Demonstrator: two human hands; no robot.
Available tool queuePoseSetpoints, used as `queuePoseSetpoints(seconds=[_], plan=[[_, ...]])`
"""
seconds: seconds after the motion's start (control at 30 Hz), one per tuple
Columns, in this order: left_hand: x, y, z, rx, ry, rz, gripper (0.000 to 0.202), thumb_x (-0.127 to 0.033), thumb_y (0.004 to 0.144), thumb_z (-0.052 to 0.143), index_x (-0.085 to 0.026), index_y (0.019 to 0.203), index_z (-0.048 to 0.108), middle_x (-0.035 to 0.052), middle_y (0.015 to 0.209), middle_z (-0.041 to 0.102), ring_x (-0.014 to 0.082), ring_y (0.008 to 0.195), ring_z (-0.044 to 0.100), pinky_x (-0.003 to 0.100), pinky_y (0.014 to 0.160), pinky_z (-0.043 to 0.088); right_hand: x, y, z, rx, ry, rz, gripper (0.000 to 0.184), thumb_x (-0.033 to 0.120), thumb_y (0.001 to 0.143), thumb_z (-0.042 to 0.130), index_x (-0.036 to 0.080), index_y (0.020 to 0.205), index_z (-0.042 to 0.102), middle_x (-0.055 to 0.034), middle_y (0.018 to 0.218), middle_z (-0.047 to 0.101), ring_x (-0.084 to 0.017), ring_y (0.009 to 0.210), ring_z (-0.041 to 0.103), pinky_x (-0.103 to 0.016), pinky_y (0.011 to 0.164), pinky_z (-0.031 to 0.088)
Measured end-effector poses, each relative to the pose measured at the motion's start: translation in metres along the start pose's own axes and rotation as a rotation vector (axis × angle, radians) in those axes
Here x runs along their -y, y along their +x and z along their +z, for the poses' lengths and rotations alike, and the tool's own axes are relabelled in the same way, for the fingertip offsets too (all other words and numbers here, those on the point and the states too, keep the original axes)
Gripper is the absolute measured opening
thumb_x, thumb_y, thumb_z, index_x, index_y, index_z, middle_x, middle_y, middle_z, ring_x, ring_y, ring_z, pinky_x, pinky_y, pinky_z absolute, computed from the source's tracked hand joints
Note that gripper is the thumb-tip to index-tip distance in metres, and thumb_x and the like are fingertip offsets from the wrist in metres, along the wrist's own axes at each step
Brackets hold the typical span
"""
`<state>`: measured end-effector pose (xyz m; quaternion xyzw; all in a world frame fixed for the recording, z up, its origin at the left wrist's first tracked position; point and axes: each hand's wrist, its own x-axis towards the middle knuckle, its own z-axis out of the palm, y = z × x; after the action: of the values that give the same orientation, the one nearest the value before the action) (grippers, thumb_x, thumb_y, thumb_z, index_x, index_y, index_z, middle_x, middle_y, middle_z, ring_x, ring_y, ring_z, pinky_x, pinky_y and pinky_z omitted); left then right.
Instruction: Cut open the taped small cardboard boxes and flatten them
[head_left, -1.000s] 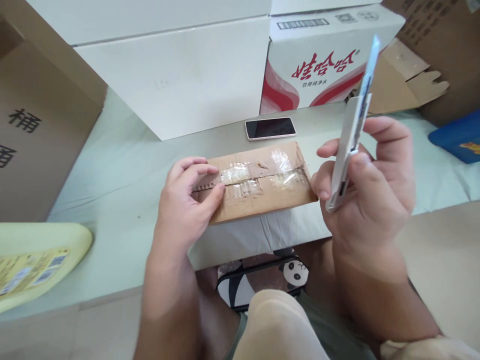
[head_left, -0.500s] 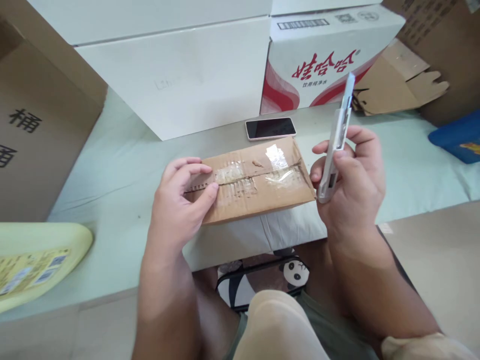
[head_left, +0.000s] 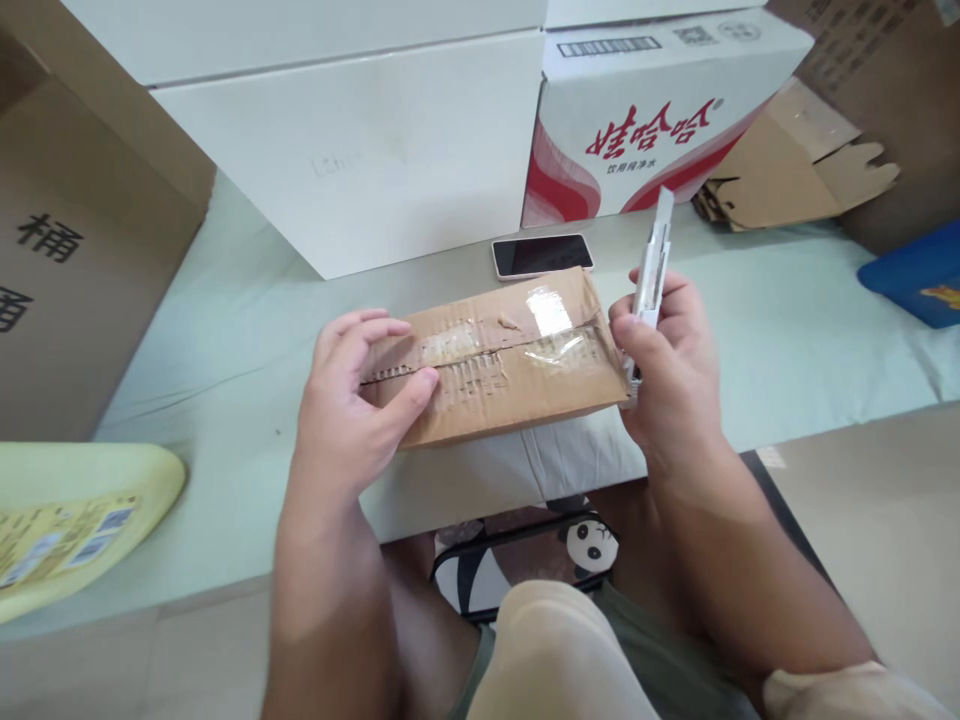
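Note:
A small brown cardboard box point(head_left: 525, 385) lies on the cloth-covered surface, its top seam torn and rough, with clear tape shining near the right end. My left hand point(head_left: 341, 390) grips the box's left end, thumb on top and fingers over the far side. In my right hand point(head_left: 675, 370) is a box cutter point(head_left: 652, 270), held upright with its blade out and pointing away from me. The lower end of its handle is partly hidden by my thumb and palm. This hand is right beside the box's right end; whether it touches the cardboard I cannot tell.
Behind the box lies a phone point(head_left: 543, 257), close to a large white carton point(head_left: 360, 170) and a red-and-white carton point(head_left: 645, 140). A big brown carton point(head_left: 90, 250) stands left, above a yellow-green container point(head_left: 82, 520). A blue object point(head_left: 915, 275) sits at far right.
My right hand has moved left and closer to the box's right end, with the box cutter brought lower. My left hand and the box have shifted only slightly.

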<state>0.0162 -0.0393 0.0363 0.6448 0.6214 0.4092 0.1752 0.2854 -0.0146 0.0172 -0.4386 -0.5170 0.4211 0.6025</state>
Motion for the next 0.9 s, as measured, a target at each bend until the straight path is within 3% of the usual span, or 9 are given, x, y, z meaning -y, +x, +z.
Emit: queuePoseSetpoints(seconds=[0.17, 0.53, 0.73, 0.9], plan=[[0.004, -0.002, 0.004, -0.036, -0.057, 0.023, 0.034, -0.041, 0.083, 0.077, -0.033, 0.115, 0.07, 0.0065, 0.137, 0.065, 0.0326, 0.137, 0.06, 0.056, 0.121, 0.05, 0.004, -0.003, 0.001, 0.016, -0.088, 0.002, 0.042, 0.033, 0.085, 0.08, 0.035, 0.12, 0.056, 0.0021, 0.091, 0.055, -0.011, 0.067, 0.053, -0.026, 0.055, 0.046], [0.001, -0.002, 0.007, -0.041, -0.045, 0.063, 0.051, -0.014, 0.072, 0.061, -0.027, 0.121, 0.065, 0.0073, 0.133, 0.065, 0.0301, 0.136, 0.06, 0.052, 0.121, 0.048, 0.003, -0.003, -0.004, 0.067, -0.136, 0.051, 0.049, 0.02, 0.076, 0.07, 0.036, 0.12, 0.055, 0.0011, 0.098, 0.056, -0.012, 0.068, 0.049, -0.027, 0.053, 0.043], [-0.003, -0.002, 0.005, -0.016, 0.042, 0.076, 0.029, -0.028, 0.086, 0.067, -0.029, 0.115, 0.071, 0.0068, 0.135, 0.064, 0.0293, 0.134, 0.062, 0.048, 0.12, 0.05, 0.005, -0.003, 0.0, 0.015, -0.09, 0.094, 0.045, 0.024, 0.074, 0.071, 0.033, 0.115, 0.058, 0.0017, 0.094, 0.055, -0.012, 0.067, 0.046, -0.026, 0.053, 0.042], [0.002, 0.0, -0.002, 0.021, 0.034, -0.004, 0.017, -0.039, 0.091, 0.068, -0.029, 0.103, 0.074, 0.0065, 0.134, 0.064, 0.0309, 0.137, 0.06, 0.049, 0.119, 0.05, 0.006, 0.001, 0.006, -0.098, 0.061, 0.104, 0.026, 0.032, 0.079, 0.068, 0.028, 0.102, 0.058, 0.0034, 0.082, 0.051, -0.009, 0.057, 0.041, -0.025, 0.049, 0.039]])
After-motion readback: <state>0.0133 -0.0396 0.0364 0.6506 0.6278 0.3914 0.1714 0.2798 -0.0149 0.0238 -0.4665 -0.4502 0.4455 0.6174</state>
